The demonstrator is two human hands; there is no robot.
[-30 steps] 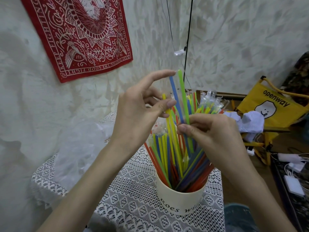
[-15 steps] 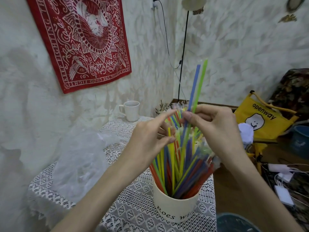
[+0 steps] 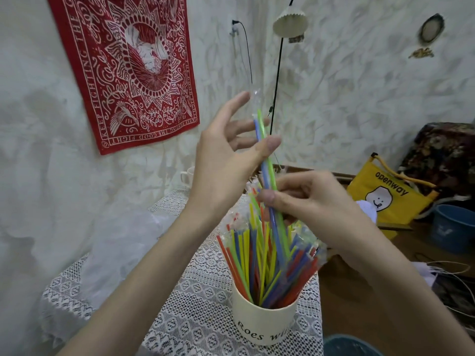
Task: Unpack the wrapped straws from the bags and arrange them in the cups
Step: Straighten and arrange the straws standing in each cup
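Head view shows a cream cup (image 3: 264, 322) at about 6 o'clock on the lace-covered table (image 3: 195, 299), already packed with wrapped straws (image 3: 259, 258) in red, yellow, green and blue that fan upward and outward. Above it, the right hand (image 3: 316, 199) pinches a pair of long straws (image 3: 268, 173), one blue and one green, between thumb and fingers at roughly their middle; this grip is narrow and closed on the pair. Their long axis runs steeply, leaning from the cup's mouth at 6 o'clock up toward 11 o'clock, with the lower ends among the straws in the cup and the tops clear of the rest. The left hand (image 3: 228, 155) is up at the pair's upper half, its fingers spread and relaxed, the thumb lying against the straws' near side and the fingertips behind them; it seems to steady them, not to clamp. A clear wrapper tip shows just above the top ends. The right hand is the nearer one to the cup, directly above its rim, so seating the pair deeper probably means a push down along that axis toward 6 o'clock. A crumpled clear bag (image 3: 120, 247) lies at 9 o'clock, and a white mug (image 3: 187, 176) stands beyond it.
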